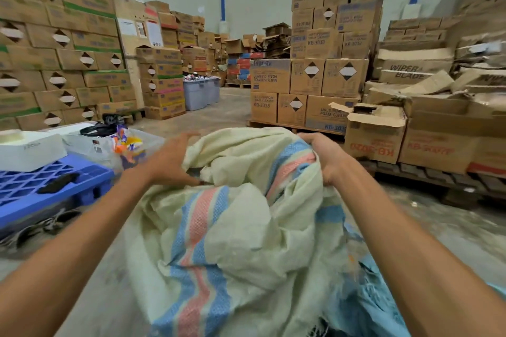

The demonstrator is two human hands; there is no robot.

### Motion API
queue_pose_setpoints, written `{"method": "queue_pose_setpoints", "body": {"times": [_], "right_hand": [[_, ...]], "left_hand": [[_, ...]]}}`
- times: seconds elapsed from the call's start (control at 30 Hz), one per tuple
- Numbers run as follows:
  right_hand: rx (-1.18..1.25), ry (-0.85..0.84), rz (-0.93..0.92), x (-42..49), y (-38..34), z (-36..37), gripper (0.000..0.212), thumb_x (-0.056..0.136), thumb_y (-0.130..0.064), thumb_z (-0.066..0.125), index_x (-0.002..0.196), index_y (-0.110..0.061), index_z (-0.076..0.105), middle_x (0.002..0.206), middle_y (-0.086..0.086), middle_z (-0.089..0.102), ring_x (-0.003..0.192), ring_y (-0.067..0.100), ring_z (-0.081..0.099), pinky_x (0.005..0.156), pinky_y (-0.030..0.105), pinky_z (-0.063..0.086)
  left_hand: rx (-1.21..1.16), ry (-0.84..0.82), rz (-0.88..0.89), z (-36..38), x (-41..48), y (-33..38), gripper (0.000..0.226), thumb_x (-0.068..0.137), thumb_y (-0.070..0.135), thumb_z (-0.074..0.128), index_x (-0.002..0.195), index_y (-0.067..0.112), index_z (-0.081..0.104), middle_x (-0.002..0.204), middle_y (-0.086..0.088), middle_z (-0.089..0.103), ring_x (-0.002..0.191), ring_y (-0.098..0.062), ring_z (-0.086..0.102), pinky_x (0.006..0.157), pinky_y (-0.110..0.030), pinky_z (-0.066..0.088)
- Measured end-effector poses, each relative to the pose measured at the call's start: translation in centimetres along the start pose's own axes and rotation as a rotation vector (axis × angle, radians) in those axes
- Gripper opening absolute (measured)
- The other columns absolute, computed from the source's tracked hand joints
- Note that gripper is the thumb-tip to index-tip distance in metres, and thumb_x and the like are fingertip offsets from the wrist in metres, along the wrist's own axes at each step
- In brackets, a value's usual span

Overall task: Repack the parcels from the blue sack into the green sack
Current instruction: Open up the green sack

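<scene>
A pale green woven sack [235, 227] with blue and pink stripes fills the middle of the view, crumpled on the floor in front of me. My right hand [327, 157] is closed on a bunch of its fabric at the far right of its top edge. My left hand [171, 159] is at the sack's left top edge with fingers spread, touching the cloth. A light blue sack [375, 306] shows at the lower right, under and beside the green one. No parcels are visible.
A blue plastic pallet [35, 194] with white boxes and bags lies at left. Stacked cardboard cartons on pallets [306, 90] stand ahead and to the right. An open carton [375, 131] sits just beyond my right hand. An aisle runs between the stacks.
</scene>
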State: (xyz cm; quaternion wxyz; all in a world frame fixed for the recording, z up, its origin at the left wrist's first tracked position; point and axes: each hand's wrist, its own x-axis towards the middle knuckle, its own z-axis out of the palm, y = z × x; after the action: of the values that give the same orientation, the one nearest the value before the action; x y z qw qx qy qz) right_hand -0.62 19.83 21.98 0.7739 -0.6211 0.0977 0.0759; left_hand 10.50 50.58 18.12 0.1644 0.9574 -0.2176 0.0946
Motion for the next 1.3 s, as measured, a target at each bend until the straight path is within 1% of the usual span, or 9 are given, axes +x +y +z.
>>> {"method": "queue_pose_setpoints", "body": {"times": [0.17,0.33,0.5,0.6,0.8,0.9,1.1,1.2,1.3], "right_hand": [[0.001,-0.144,-0.097,0.1,-1.0,2.8,0.018,0.091,-0.025,0.055,0.084,-0.012,0.065,0.07,0.008,0.068,0.06,0.023,0.066,0.065,0.03,0.054],[-0.251,-0.186,-0.173,0.2,-1.8,4.0,0.036,0.084,-0.041,0.071,0.104,-0.011,0.071,0.092,0.012,0.074,0.077,0.025,0.07,0.082,0.04,0.057],[-1.217,0.523,-0.487,1.0,-0.4,6.5,0.078,0.074,-0.054,0.077,0.136,-0.018,0.046,0.135,0.013,0.051,0.121,0.032,0.051,0.099,0.051,0.047],[-1.35,0.829,-0.736,-0.7,0.8,8.4,0.075,0.08,-0.058,0.067,0.139,-0.023,0.036,0.137,0.013,0.04,0.124,0.032,0.04,0.095,0.05,0.043],[-1.075,0.559,-0.225,2.4,3.0,7.7,0.142,0.064,-0.056,0.085,0.146,-0.04,-0.031,0.158,0.022,-0.028,0.145,0.056,0.003,0.107,0.077,0.019],[-1.147,0.736,-0.148,4.7,6.7,2.8,0.136,0.069,-0.059,0.08,0.146,-0.042,-0.03,0.161,0.026,-0.006,0.135,0.052,0.033,0.103,0.063,0.037],[-1.131,0.837,0.086,4.1,11.6,-8.4,0.121,0.076,-0.045,0.075,0.155,-0.033,-0.015,0.122,0.013,0.06,0.106,0.03,0.063,0.081,0.038,0.052],[-1.023,0.76,0.014,4.5,11.8,-8.3,0.123,0.07,-0.041,0.08,0.156,-0.029,-0.007,0.128,0.016,0.057,0.115,0.035,0.059,0.092,0.043,0.052],[-1.089,0.583,-0.094,5.1,12.0,-6.5,0.141,0.057,-0.051,0.085,0.153,-0.036,-0.017,0.159,0.019,0.013,0.145,0.041,0.021,0.115,0.06,0.024]], "left_hand": [[-0.112,-0.165,0.225,-2.2,1.2,6.1,0.137,0.04,0.057,0.083,0.153,0.034,0.008,0.15,0.008,0.027,0.136,-0.013,0.027,0.12,-0.042,0.017],[-0.184,0.293,0.171,0.5,1.2,9.2,0.031,0.068,0.048,0.067,0.094,0.031,0.065,0.093,0.004,0.068,0.094,-0.027,0.066,0.068,-0.028,0.04],[-0.092,0.607,-0.326,0.3,1.6,9.6,0.033,0.079,0.041,0.062,0.093,0.014,0.072,0.096,-0.014,0.071,0.093,-0.039,0.065,0.069,-0.034,0.044],[-0.192,0.674,-0.447,-1.8,2.3,9.7,0.029,0.083,0.039,0.06,0.088,0.011,0.067,0.096,-0.012,0.068,0.096,-0.038,0.064,0.07,-0.035,0.043],[-0.791,0.699,-0.621,-6.3,4.4,8.8,0.04,0.088,0.039,0.055,0.113,0.009,0.067,0.119,-0.013,0.066,0.108,-0.034,0.062,0.081,-0.034,0.046],[-1.181,0.639,-0.582,-7.1,5.3,5.9,0.049,0.066,0.05,0.061,0.101,0.017,0.069,0.112,-0.01,0.071,0.098,-0.03,0.067,0.09,-0.045,0.056],[-1.34,0.668,-0.69,-6.4,4.0,-2.5,0.06,0.059,0.038,0.069,0.114,0.015,0.067,0.109,-0.009,0.073,0.093,-0.031,0.071,0.082,-0.051,0.058],[-1.332,0.565,-0.69,-5.4,3.2,-2.7,0.057,0.075,0.038,0.059,0.126,0.011,0.061,0.122,-0.005,0.067,0.11,-0.028,0.065,0.09,-0.046,0.055],[-1.466,0.332,-0.621,-5.5,1.6,0.8,0.045,0.093,0.039,0.05,0.126,0.012,0.064,0.12,-0.01,0.069,0.116,-0.029,0.063,0.089,-0.047,0.055]]}}
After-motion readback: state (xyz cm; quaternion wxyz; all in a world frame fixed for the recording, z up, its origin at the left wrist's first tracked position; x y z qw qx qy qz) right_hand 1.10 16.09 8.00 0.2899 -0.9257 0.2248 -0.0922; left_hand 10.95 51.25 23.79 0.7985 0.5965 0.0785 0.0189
